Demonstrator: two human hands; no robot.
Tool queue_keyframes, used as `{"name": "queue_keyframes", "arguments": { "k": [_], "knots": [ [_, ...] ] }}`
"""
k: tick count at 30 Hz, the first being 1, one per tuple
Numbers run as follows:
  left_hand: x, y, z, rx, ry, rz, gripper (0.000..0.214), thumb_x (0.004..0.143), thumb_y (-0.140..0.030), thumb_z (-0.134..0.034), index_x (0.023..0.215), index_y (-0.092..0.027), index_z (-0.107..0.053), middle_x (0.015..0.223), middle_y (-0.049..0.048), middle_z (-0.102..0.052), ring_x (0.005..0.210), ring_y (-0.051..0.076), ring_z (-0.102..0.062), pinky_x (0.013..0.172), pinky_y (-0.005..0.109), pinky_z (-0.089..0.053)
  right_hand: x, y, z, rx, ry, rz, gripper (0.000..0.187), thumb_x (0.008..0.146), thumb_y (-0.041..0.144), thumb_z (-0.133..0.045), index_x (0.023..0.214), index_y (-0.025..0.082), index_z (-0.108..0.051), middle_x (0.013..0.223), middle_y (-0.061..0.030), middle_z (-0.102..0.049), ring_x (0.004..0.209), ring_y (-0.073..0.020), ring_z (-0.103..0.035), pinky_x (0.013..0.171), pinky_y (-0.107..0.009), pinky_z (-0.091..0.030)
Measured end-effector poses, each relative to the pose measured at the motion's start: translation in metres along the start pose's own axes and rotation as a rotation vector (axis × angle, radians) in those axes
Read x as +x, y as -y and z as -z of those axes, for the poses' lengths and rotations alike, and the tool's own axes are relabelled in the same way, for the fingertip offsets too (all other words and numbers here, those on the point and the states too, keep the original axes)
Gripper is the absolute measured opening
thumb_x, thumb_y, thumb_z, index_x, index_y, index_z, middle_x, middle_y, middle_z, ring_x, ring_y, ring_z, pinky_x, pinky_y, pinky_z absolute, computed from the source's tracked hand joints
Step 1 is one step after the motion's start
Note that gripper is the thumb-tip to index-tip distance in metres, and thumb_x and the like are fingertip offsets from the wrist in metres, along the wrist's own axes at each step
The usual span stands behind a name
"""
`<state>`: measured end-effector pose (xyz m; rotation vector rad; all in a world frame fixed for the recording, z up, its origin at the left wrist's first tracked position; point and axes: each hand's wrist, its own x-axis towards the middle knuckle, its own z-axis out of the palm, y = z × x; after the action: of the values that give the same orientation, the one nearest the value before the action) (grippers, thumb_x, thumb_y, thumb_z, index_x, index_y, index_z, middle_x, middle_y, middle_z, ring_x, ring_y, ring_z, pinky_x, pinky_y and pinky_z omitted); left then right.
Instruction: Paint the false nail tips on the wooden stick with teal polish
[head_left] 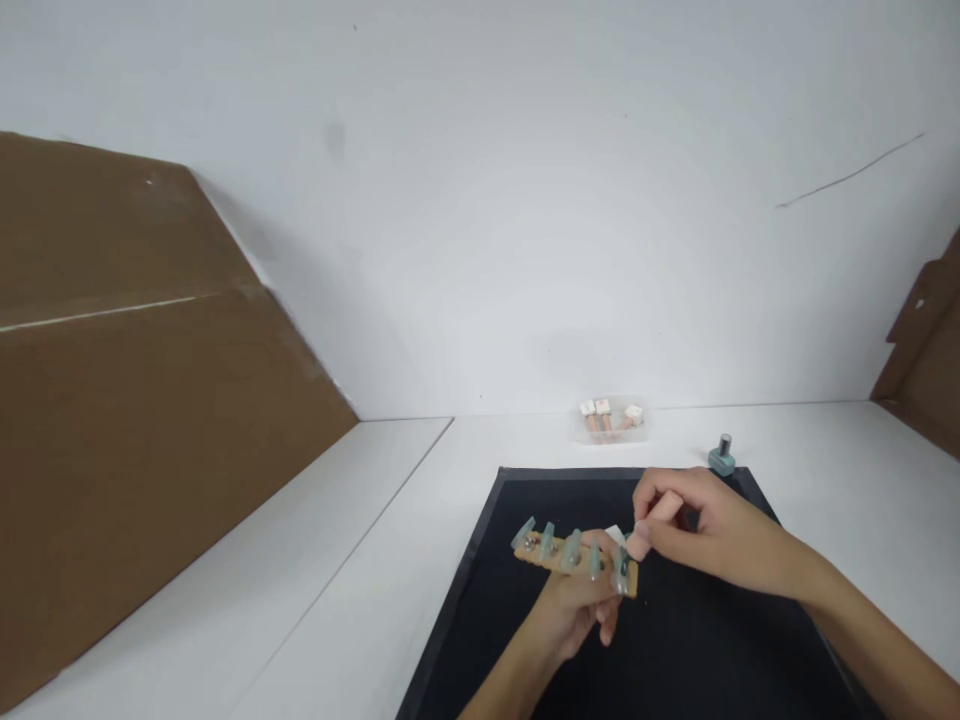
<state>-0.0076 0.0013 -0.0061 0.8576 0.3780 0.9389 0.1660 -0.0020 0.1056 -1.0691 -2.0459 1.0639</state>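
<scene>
My left hand grips a yellowish wooden strip from below, above the black mat. Along the strip stands a row of pale grey-green false nails, tilted at differing angles. My right hand is closed, with a stubby pink block-shaped piece pinched between thumb and fingers. Its lower end is at the strip's right end, close to the last false nail; whether they touch I cannot tell. A small white piece shows behind the strip, mostly hidden.
Beneath both hands lies a black mat on a white table. A clear tray of several white-headed, pink-handled pieces stands by the wall. A grey-green polish bottle is at the mat's far right corner. Brown cardboard panels flank the table.
</scene>
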Motion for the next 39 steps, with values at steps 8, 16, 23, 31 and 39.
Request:
{"name": "queue_keyframes", "arguments": {
  "k": [8,16,23,31,39],
  "knots": [
    [0.002,0.0,-0.002,0.012,0.023,-0.027,0.023,0.065,-0.026,-0.072,0.069,-0.016,-0.052,0.039,-0.01,-0.039,0.027,0.001,-0.026,0.027,0.011,-0.031,0.0,0.0,0.002,0.005,-0.013,0.032,0.01,0.081,0.023,-0.052,0.072,0.021,-0.05,0.064,-0.0001,-0.069,0.054,-0.0132,-0.05,0.048,-0.023,-0.034],
    [0.001,0.0,-0.003,0.013,-0.007,-0.008,0.026,0.062,-0.027,-0.073,0.069,-0.016,-0.051,0.043,-0.0085,-0.044,0.029,0.0,-0.027,0.027,0.011,-0.032,0.001,-0.002,0.001,0.004,-0.063,0.0,0.01,0.083,0.022,-0.05,0.073,0.021,-0.048,0.07,-0.0007,-0.07,0.057,-0.0129,-0.047,0.049,-0.023,-0.034],
    [0.002,-0.002,-0.006,0.01,-0.009,-0.015,0.024,0.062,-0.025,-0.074,0.068,-0.015,-0.052,0.039,-0.01,-0.039,0.027,0.0,-0.026,0.027,0.011,-0.032,0.001,0.0,0.003,-0.003,0.008,0.024,0.007,0.078,0.018,-0.051,0.072,0.021,-0.05,0.058,0.0012,-0.064,0.054,-0.0132,-0.047,0.05,-0.024,-0.034],
    [0.001,0.002,0.0,-0.026,0.055,-0.022,0.021,0.065,-0.023,-0.072,0.07,-0.015,-0.053,0.04,-0.0094,-0.042,0.028,0.0,-0.027,0.027,0.011,-0.033,0.002,-0.005,0.003,0.027,-0.106,0.011,0.012,0.083,0.024,-0.051,0.071,0.022,-0.048,0.069,-0.0008,-0.071,0.059,-0.0142,-0.051,0.051,-0.023,-0.036],
    [0.002,-0.005,-0.011,-0.007,0.006,-0.009,0.023,0.062,-0.025,-0.074,0.069,-0.016,-0.054,0.037,-0.0096,-0.041,0.027,0.001,-0.028,0.026,0.011,-0.032,-0.002,0.008,0.006,-0.039,0.033,0.056,0.009,0.076,0.015,-0.051,0.069,0.021,-0.049,0.058,0.0011,-0.067,0.054,-0.0138,-0.048,0.053,-0.025,-0.037]
  ]
}}
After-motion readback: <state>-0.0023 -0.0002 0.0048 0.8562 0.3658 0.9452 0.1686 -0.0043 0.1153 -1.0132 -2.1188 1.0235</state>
